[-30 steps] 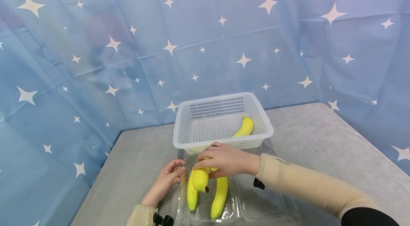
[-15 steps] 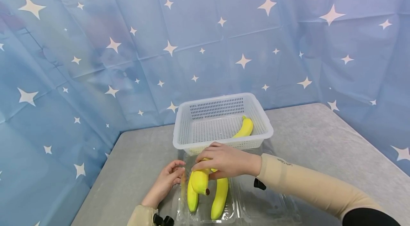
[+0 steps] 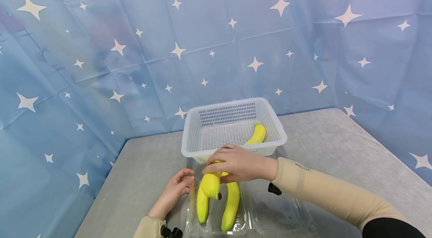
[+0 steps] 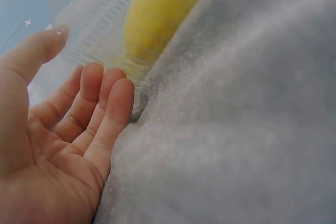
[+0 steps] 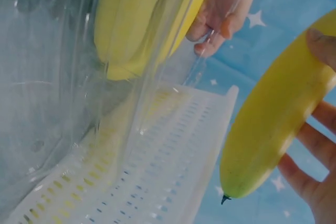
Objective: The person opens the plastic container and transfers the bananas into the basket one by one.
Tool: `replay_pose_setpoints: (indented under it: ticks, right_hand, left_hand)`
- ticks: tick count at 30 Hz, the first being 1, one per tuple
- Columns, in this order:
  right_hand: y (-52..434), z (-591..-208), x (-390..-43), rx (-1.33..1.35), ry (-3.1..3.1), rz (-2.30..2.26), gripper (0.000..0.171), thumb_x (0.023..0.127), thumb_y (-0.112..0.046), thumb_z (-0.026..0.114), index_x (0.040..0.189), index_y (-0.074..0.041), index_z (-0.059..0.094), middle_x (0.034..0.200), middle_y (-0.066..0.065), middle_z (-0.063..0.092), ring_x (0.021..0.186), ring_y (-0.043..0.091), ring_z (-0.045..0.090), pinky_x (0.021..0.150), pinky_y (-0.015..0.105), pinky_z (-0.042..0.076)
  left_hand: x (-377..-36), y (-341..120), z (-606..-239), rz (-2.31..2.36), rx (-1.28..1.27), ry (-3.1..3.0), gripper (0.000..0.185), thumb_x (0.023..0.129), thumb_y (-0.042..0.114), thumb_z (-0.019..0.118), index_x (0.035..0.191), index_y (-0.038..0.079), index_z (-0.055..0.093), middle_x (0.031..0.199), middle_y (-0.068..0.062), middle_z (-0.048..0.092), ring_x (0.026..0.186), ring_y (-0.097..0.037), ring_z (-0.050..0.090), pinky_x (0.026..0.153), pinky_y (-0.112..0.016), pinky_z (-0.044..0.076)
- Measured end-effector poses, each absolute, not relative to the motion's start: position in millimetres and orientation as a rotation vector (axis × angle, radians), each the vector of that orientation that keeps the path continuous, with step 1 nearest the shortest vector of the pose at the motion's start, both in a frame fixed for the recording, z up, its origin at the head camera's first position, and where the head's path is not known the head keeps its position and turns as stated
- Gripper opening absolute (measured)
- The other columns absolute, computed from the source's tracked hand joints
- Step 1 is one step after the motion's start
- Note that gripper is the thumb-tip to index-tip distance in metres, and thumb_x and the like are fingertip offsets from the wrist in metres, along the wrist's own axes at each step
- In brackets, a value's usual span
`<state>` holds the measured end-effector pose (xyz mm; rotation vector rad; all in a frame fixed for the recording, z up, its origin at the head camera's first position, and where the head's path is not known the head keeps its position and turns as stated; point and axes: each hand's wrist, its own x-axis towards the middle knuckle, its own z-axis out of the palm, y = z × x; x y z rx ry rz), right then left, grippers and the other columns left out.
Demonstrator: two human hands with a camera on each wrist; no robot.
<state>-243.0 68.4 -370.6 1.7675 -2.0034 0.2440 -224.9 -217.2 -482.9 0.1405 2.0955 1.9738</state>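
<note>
My right hand (image 3: 237, 163) grips a yellow banana (image 3: 211, 185), thumb on one side and fingers on the other. It holds the banana above a clear plastic clamshell container (image 3: 248, 208); the whole banana shows apart from the plastic in the right wrist view (image 5: 273, 114). Inside the clamshell's left half lie two more bananas, a left banana (image 3: 202, 206) and a right banana (image 3: 231, 208). Beside the clamshell's left edge is my left hand (image 3: 175, 189), fingers loosely bent and thumb apart. Its fingertips (image 4: 121, 95) are at the clear plastic wall; whether they press on it I cannot tell.
Behind the clamshell stands a white perforated basket (image 3: 192, 125) with a banana (image 3: 258, 133) at its right side. The clamshell's lid half (image 3: 278, 211) lies spread to the right on the grey table (image 3: 324, 136). A blue star-patterned curtain (image 3: 202, 43) hangs behind.
Over the last half second my right hand has risen slightly with the banana, away from the two in the clamshell. My left hand has stayed in place.
</note>
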Motion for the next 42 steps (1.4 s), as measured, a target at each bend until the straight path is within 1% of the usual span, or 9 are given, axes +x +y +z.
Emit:
replay_pose_setpoints:
  ticks: [4, 10, 16, 21, 27, 33, 42]
  right_hand:
    - [69, -369, -244, 1.752, -1.986, 0.243, 0.052, 0.082, -0.037, 0.078, 0.129, -0.024, 0.059, 0.12, -0.004, 0.059, 0.107, 0.011, 0.057, 0.09, 0.032, 0.045]
    - [71, -365, -248, 1.723, -1.973, 0.239, 0.053, 0.08, -0.03, 0.081, 0.128, -0.022, 0.06, 0.119, -0.003, 0.061, 0.108, 0.013, 0.058, 0.091, 0.032, 0.045]
    - [75, -362, -254, 1.695, -1.998, 0.267, 0.049, 0.081, -0.03, 0.08, 0.125, -0.022, 0.061, 0.118, -0.003, 0.062, 0.107, 0.013, 0.059, 0.091, 0.033, 0.045]
    - [77, -360, -259, 1.682, -1.994, 0.287, 0.049, 0.08, -0.029, 0.081, 0.124, -0.022, 0.062, 0.117, -0.004, 0.062, 0.107, 0.013, 0.059, 0.091, 0.033, 0.046]
    - [80, -357, -264, 1.672, -1.988, 0.275, 0.053, 0.079, -0.03, 0.082, 0.127, -0.021, 0.06, 0.118, -0.002, 0.062, 0.108, 0.014, 0.059, 0.091, 0.035, 0.046]
    - [81, -356, -268, 1.664, -1.988, 0.295, 0.053, 0.078, -0.027, 0.083, 0.126, -0.021, 0.061, 0.116, -0.003, 0.062, 0.106, 0.014, 0.059, 0.088, 0.034, 0.047]
    - [85, -356, -275, 1.643, -2.053, 0.259, 0.053, 0.078, -0.027, 0.083, 0.126, -0.022, 0.06, 0.118, -0.003, 0.062, 0.109, 0.015, 0.059, 0.09, 0.036, 0.046]
  left_hand:
    - [-225, -218, -483, 1.967, 0.128, 2.09, 0.038, 0.095, 0.023, 0.063, 0.121, -0.003, 0.05, 0.088, -0.004, 0.054, 0.072, -0.013, 0.056, 0.064, -0.026, 0.051]
    - [-225, -219, -484, 1.971, 0.127, 2.079, 0.036, 0.095, 0.023, 0.063, 0.12, -0.001, 0.051, 0.087, -0.004, 0.054, 0.073, -0.014, 0.057, 0.064, -0.026, 0.051]
    - [-226, -219, -484, 1.979, 0.119, 2.084, 0.035, 0.094, 0.022, 0.064, 0.119, 0.0, 0.052, 0.087, -0.004, 0.053, 0.073, -0.014, 0.056, 0.065, -0.027, 0.051]
    - [-226, -219, -484, 1.991, 0.117, 2.081, 0.034, 0.094, 0.02, 0.063, 0.119, -0.001, 0.052, 0.088, -0.004, 0.054, 0.073, -0.015, 0.056, 0.064, -0.027, 0.051]
    - [-226, -218, -484, 1.988, 0.119, 2.078, 0.036, 0.095, 0.019, 0.063, 0.12, -0.003, 0.05, 0.088, -0.004, 0.054, 0.074, -0.014, 0.056, 0.064, -0.027, 0.051]
    - [-226, -217, -484, 1.982, 0.122, 2.08, 0.038, 0.094, 0.019, 0.063, 0.121, -0.005, 0.05, 0.088, -0.004, 0.053, 0.074, -0.014, 0.055, 0.064, -0.027, 0.051]
    - [-225, -218, -485, 1.981, 0.122, 2.087, 0.038, 0.095, 0.019, 0.062, 0.121, -0.005, 0.05, 0.087, -0.004, 0.054, 0.073, -0.015, 0.056, 0.064, -0.027, 0.051]
